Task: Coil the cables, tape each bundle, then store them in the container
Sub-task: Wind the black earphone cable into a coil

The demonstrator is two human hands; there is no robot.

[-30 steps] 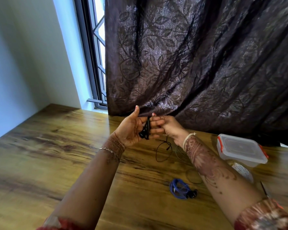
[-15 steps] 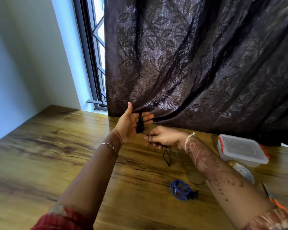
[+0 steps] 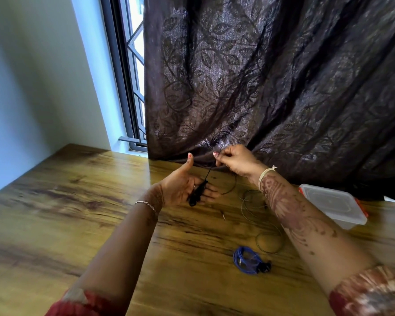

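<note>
Right hand (image 3: 235, 160), cable (image 3: 198, 192) higher near curtain (image 3: 260, 87)

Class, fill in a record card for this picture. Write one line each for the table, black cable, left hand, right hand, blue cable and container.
table: wooden, beside a dark curtain
black cable: partly wound; loose loops lie on the table
left hand: palm up, fingers straight, carrying the wound part
right hand: raised, pinching the free strand
blue cable: coiled, lying on the table; cannot tell if taped
container: clear, lid on, standing at the table's right
</note>
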